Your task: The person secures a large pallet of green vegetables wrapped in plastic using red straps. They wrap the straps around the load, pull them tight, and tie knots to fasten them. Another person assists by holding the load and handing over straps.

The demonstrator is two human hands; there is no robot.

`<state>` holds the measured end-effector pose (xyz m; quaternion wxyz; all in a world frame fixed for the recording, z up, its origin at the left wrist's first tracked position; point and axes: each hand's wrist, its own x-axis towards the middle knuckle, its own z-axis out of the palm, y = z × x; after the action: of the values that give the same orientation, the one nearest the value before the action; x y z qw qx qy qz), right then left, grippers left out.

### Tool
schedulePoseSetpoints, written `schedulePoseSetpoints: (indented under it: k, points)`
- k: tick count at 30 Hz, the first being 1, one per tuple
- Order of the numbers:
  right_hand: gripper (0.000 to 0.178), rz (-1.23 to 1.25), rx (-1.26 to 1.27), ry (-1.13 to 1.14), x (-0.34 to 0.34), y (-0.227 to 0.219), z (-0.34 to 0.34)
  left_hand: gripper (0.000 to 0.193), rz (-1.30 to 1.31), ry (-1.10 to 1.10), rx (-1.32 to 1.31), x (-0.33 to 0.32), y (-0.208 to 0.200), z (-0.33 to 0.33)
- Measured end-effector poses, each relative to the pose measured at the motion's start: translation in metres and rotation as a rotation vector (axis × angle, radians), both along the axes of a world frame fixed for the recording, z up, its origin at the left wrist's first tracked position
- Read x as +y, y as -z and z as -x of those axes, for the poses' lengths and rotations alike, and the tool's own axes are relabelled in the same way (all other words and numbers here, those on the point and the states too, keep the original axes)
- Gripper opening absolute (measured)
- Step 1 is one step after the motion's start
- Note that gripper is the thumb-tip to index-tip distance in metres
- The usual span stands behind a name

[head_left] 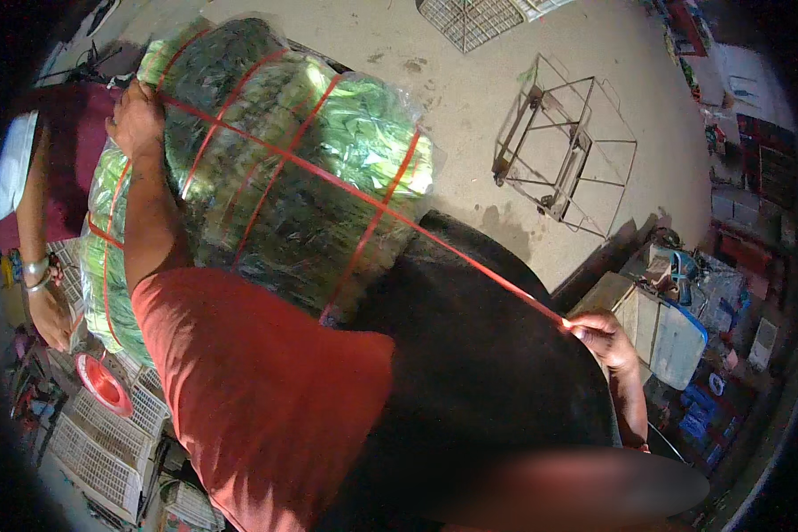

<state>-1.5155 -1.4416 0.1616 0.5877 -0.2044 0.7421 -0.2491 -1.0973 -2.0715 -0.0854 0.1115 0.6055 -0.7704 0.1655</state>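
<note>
A large bundle of leafy green vegetables (270,133) is wrapped in clear plastic, with several red straps around it. One long red strap (363,197) runs taut across its top and out to the right. At the bundle's far left end my left hand (137,122) is closed, its fingers curled at the strap against the plastic. My right hand (605,341), well off to the right, pinches the other stretch of the strap. A second wrapped bundle (111,257) with red straps lies to the left, partly behind my left arm.
On the left a co-worker's hand (53,319) with bracelets is beside a red strap roll (104,386). White plastic crates (97,452) lie lower left. A metal frame cart (563,146) stands on the concrete floor. At right, a cluttered table (692,301) holds a blue-edged container.
</note>
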Motion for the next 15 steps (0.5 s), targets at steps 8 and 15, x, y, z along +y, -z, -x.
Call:
schedulePoseSetpoints:
  k: [8,15]
  points:
    - [0.020,-0.051,-0.223,-0.067,0.003,0.132,0.043,0.040,0.152,-0.104,-0.301,-0.004,-0.013,0.035]
    - [0.020,0.109,-0.430,-0.424,-0.022,0.222,0.059,0.032,0.240,0.663,0.415,0.188,-0.082,0.152]
